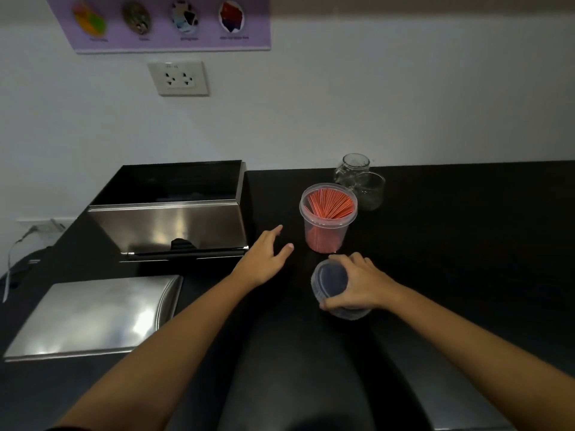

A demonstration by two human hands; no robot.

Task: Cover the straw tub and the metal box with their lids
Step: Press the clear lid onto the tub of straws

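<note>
A clear plastic tub (pixel 326 234) filled with red straws stands open on the black counter. Just in front of it, my right hand (pixel 357 283) grips the round clear lid (pixel 331 281), which is tilted and low over the counter. My left hand (pixel 264 256) hovers left of the tub, fingers spread, holding nothing. The metal box (pixel 174 225) stands open at the left against the wall. Its flat metal lid (pixel 93 315) lies on the counter in front of the box.
Two empty glass jars (pixel 361 181) stand right behind the tub by the wall. A wall socket (pixel 179 77) and a purple poster (pixel 161 21) hang above the box. A cable (pixel 18 244) runs down at the far left edge.
</note>
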